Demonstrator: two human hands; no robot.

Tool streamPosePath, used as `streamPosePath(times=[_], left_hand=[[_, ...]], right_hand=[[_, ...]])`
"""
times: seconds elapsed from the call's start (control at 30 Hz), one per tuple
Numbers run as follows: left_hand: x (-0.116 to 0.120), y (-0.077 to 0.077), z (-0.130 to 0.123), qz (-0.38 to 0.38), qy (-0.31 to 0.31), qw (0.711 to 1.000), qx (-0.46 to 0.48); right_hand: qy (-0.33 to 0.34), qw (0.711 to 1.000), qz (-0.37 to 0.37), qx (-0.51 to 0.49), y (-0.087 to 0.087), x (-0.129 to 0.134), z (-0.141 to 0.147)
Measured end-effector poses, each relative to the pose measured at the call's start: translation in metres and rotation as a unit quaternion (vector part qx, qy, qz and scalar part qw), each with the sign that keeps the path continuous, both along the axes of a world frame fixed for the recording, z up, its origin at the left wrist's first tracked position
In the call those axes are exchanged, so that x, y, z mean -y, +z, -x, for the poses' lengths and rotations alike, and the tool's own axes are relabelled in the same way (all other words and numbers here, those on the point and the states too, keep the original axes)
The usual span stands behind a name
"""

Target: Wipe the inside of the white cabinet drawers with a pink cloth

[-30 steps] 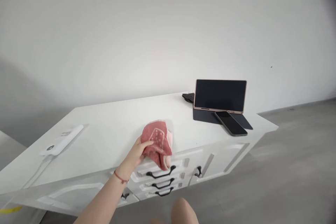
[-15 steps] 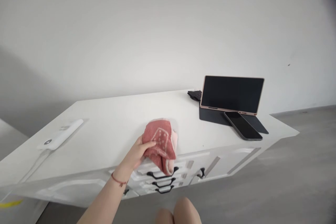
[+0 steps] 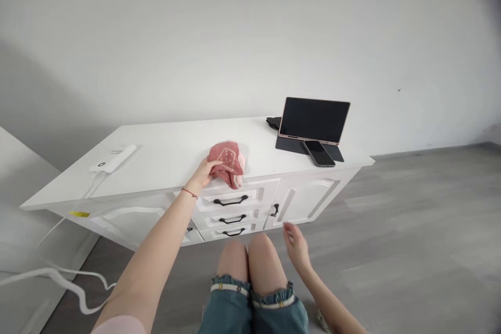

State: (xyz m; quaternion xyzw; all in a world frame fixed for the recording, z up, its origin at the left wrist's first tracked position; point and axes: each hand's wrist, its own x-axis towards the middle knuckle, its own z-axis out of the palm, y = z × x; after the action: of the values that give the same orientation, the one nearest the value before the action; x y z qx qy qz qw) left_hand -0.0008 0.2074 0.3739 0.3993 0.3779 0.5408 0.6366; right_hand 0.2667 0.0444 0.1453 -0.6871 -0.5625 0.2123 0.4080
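Note:
My left hand (image 3: 204, 171) grips a folded red towel (image 3: 226, 160) with a pale patterned patch and a light pink underside. Its thumb lies on top of the fabric; the other fingers are hidden beneath. The towel rests at the front edge of a white cabinet top (image 3: 176, 154), its near corner hanging over the edge above the drawers. My right hand (image 3: 296, 246) is in the air in front of the cabinet door, right of my knees. Its fingers are curled in, slightly blurred, and nothing shows in them.
A tablet (image 3: 315, 120) stands propped on its dark cover, with a phone (image 3: 319, 153) lying before it. Behind is a black crumpled item (image 3: 274, 122). At the left lies a white power strip (image 3: 114, 159) with a cable. Black handles (image 3: 230, 200) stick out from the drawers.
My right hand has come into view at the lower right. The view has drawn back, showing my knees and more floor. My left hand still holds the towel at the edge.

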Motion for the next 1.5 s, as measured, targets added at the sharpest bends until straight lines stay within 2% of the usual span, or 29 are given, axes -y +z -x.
streamPosePath(times=[0.07, 0.13, 0.17, 0.23, 0.33, 0.47, 0.57, 0.63, 0.77, 0.9, 1.1, 1.23, 1.3, 1.37, 1.43, 1.5], left_hand=[[0.012, 0.003, 0.001, -0.017, 0.007, 0.999, 0.031], [0.027, 0.005, 0.006, -0.032, 0.023, 0.997, 0.061], [0.036, 0.005, 0.011, -0.034, 0.034, 0.996, 0.072], [0.057, 0.003, 0.023, -0.033, 0.057, 0.994, 0.089], [0.096, -0.003, 0.047, 0.013, 0.121, 0.983, 0.138], [0.152, -0.013, 0.074, 0.093, 0.252, 0.948, 0.172], [0.184, -0.019, 0.079, 0.101, 0.286, 0.934, 0.189], [0.197, -0.023, 0.074, 0.109, 0.296, 0.927, 0.204], [0.206, -0.028, 0.054, 0.142, 0.276, 0.92, 0.239], [0.207, -0.029, 0.036, 0.148, 0.231, 0.918, 0.288], [0.208, -0.032, 0.032, 0.151, 0.209, 0.911, 0.323], [0.201, -0.032, 0.029, 0.152, 0.192, 0.912, 0.329], [0.196, -0.031, 0.026, 0.152, 0.182, 0.914, 0.329], [0.191, -0.029, 0.022, 0.149, 0.17, 0.92, 0.32], [0.187, -0.027, 0.02, 0.146, 0.162, 0.925, 0.31], [0.182, -0.026, 0.017, 0.149, 0.157, 0.928, 0.304]], right_hand=[[0.091, 0.991, -0.097, 0.0, 0.029, -0.03, 0.038], [0.173, 0.971, -0.159, 0.045, 0.057, -0.061, 0.08], [0.207, 0.961, -0.167, 0.075, 0.067, -0.074, 0.099], [0.228, 0.953, -0.128, 0.152, 0.078, -0.09, 0.129], [0.223, 0.95, -0.069, 0.207, 0.076, -0.097, 0.152], [0.199, 0.957, -0.059, 0.204, 0.065, -0.087, 0.157], [0.19, 0.96, -0.048, 0.202, 0.063, -0.075, 0.156], [0.192, 0.96, -0.042, 0.201, 0.064, -0.065, 0.155], [0.2, 0.958, -0.029, 0.203, 0.069, -0.04, 0.151], [0.242, 0.946, -0.002, 0.217, 0.085, -0.011, 0.144], [0.277, 0.933, 0.03, 0.227, 0.113, 0.021, 0.14], [0.277, 0.936, 0.051, 0.212, 0.113, 0.036, 0.133], [0.297, 0.944, 0.037, 0.14, 0.111, 0.043, 0.123], [0.3, 0.954, 0.005, 0.004, 0.114, 0.047, 0.109], [0.236, 0.961, -0.058, -0.134, 0.124, 0.048, 0.093], [0.158, 0.959, -0.141, -0.191, 0.143, 0.043, 0.081]])
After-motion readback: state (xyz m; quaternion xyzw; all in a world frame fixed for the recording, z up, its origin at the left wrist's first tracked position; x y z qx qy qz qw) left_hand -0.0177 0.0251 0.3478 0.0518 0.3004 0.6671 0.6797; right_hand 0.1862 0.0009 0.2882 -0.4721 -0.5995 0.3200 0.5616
